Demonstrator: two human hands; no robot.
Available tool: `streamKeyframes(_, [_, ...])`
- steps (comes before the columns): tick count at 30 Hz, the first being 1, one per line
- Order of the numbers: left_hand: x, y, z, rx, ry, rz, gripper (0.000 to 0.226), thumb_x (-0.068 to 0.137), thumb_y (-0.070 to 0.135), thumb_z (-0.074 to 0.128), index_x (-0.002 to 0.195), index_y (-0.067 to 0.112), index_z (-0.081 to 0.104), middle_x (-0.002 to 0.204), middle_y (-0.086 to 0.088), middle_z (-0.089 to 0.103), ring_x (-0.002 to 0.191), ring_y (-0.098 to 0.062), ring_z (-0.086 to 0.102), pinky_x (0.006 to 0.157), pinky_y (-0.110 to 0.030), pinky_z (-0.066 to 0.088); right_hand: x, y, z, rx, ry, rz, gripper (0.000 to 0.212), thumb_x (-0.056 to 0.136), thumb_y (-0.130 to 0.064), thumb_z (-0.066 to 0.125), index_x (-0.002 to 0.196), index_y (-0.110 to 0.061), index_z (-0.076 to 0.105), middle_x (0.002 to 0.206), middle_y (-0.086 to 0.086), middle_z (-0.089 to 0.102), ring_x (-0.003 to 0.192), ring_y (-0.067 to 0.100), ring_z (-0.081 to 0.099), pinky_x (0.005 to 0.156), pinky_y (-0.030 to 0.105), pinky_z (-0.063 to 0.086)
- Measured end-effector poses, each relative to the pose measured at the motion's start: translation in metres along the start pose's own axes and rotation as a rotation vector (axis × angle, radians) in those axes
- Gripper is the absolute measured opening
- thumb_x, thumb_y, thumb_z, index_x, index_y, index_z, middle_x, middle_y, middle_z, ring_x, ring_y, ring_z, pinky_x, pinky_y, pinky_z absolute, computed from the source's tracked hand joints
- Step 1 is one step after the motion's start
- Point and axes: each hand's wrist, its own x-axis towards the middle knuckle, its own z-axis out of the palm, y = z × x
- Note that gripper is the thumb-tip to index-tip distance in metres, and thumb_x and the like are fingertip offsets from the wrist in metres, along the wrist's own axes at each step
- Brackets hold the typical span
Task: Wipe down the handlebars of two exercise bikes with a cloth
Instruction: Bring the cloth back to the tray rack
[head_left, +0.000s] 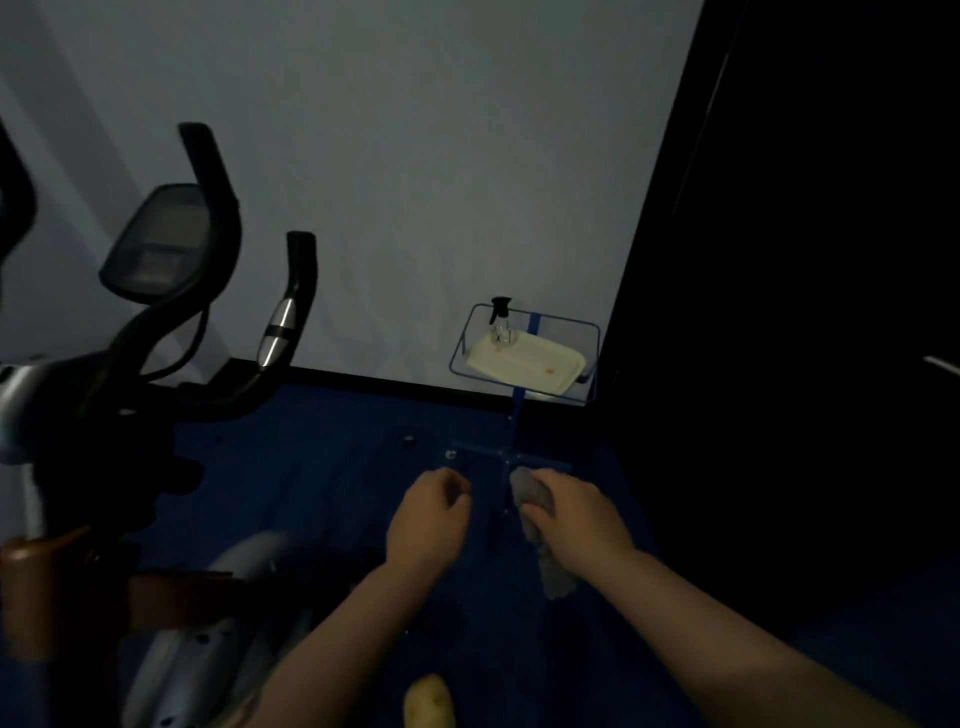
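Handlebars (218, 291) of an exercise bike (78, 415) rise dark at left, its frame cut off by the picture's edge and blurred in dim light. Right hand (576, 514) is closed around a grey cloth (540, 535), which hangs partly hidden beneath it. Left hand (431, 519), just beside it, is curled into a loose empty fist.

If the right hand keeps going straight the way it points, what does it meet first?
Probably the blue stand's post; the right hand, holding the cloth, points up-left toward it. The tray sits above. Depth is unclear.
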Motion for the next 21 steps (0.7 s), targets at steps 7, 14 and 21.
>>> streamKeyframes(7, [0.094,-0.009,0.013,0.104,-0.145,-0.009,0.011,0.092,0.025,0.051,0.097,0.023,0.061,0.106,0.004,0.058,0.091,-0.014,0.059,0.079,-0.035,0.052,0.077,0.035,-0.009,-0.036,-0.029,0.156,0.033,0.096,-0.031,0.050,0.128,-0.025,0.052,0.120,0.001,0.061,0.103,0.016,0.058,0.084,0.028,0.049])
streamKeyframes(14, [0.190,0.013,0.025,0.112,-0.208,0.008,0.018,0.094,0.027,0.048,0.094,0.018,0.063,0.100,-0.002,0.064,0.087,-0.018,0.062,0.079,-0.040,0.053,0.152,0.052,-0.019,0.034,0.029,0.252,0.025,0.096,-0.032,0.049,0.118,-0.021,0.052,0.108,0.003,0.064,0.092,0.018,0.061,0.076,0.032,0.052])
streamKeyframes(21, [0.264,0.027,0.064,0.061,-0.219,-0.065,0.017,0.093,0.025,0.048,0.097,0.018,0.063,0.107,-0.002,0.062,0.094,-0.019,0.060,0.085,-0.039,0.051,0.244,0.085,-0.033,0.096,0.041,0.326,0.018,0.094,-0.032,0.053,0.106,-0.020,0.049,0.103,0.004,0.061,0.091,0.021,0.059,0.074,0.033,0.050])
